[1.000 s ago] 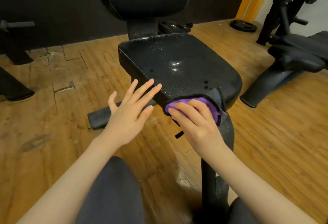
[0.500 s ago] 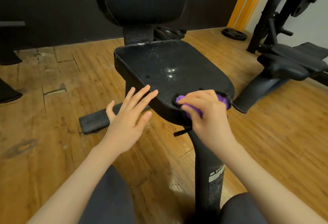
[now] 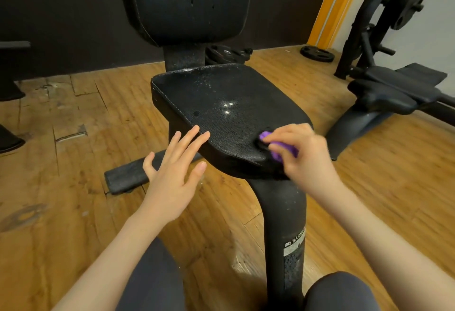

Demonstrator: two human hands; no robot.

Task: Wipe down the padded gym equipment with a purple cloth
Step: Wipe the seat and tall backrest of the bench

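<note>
We see the right hand (image 3: pixel 305 155) has carried the purple cloth (image 3: pixel 278 149) up from the seat pad's (image 3: pixel 221 103) front edge onto its top at five o'clock; the left hand's fingers (image 3: pixel 194 135) now reach the pad's front-left rim.

Purple cloth (image 3: pixel 283 148) perhaps mostly under fingers (image 3: pixel 283 149)

Seat pad (image 3: pixel 221 103) top bare ahead; backrest (image 3: pixel 184 2) blocks far side; floor (image 3: pixel 61 138) open left.

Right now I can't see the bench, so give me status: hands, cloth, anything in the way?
Left hand open, fingertips at seat pad edge. Right hand grips purple cloth on pad's near right corner. Nothing in the way.
</note>
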